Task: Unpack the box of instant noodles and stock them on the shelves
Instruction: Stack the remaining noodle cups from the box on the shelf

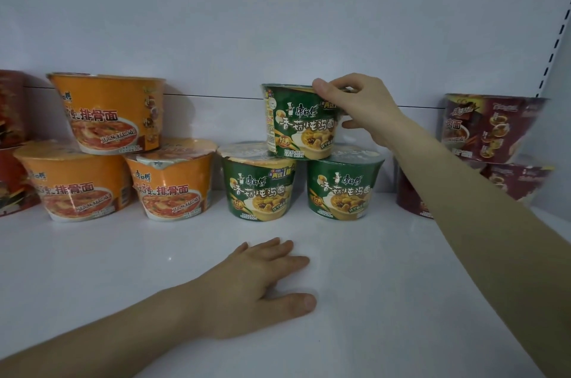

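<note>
Top green noodle bowl [301, 124] sits stacked on two green bowls [260, 189], right hand [360, 105] gripping its rim. Left hand [262, 282] lies flat and open on the glossy white shelf [401, 285]. Orange bowls [108, 112] left, dark red ones [491, 130] right, plain white back panel [278, 6].

A white shelf [386, 285] with a white back panel carries the goods. Taking the left green noodle bowl [258, 184] as landmark: the right green noodle bowl [343, 184] stands just beside it on its right, two orange noodle bowls [171, 181] [72, 184] on its left, and a red bowl [12, 180] beyond those. Dark red bowls [414, 195] sit well off to its right. In front of it, the left hand [262, 282] rests flat on the shelf, palm down.
</note>
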`<action>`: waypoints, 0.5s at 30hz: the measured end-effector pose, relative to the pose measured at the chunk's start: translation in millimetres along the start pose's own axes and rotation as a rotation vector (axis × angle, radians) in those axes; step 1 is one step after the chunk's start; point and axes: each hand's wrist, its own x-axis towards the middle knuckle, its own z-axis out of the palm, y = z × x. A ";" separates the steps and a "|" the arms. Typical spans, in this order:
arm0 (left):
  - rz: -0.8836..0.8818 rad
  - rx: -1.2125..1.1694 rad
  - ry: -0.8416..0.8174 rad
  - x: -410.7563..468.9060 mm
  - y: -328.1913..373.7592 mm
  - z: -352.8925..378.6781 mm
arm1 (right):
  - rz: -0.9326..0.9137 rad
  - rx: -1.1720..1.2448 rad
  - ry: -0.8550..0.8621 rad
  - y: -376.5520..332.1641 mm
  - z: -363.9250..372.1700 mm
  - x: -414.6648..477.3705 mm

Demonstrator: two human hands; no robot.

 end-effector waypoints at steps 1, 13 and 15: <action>-0.001 -0.003 -0.001 0.0 -0.1 0.0 | -0.005 -0.002 0.014 0.0 1.1 -0.1; 0.000 0.003 -0.005 -0.6 0.3 1.0 | 0.078 -0.014 0.003 -4.7 8.7 -2.6; 0.002 0.011 -0.007 -0.7 0.5 1.0 | 0.093 -0.019 -0.005 -6.4 8.7 -3.8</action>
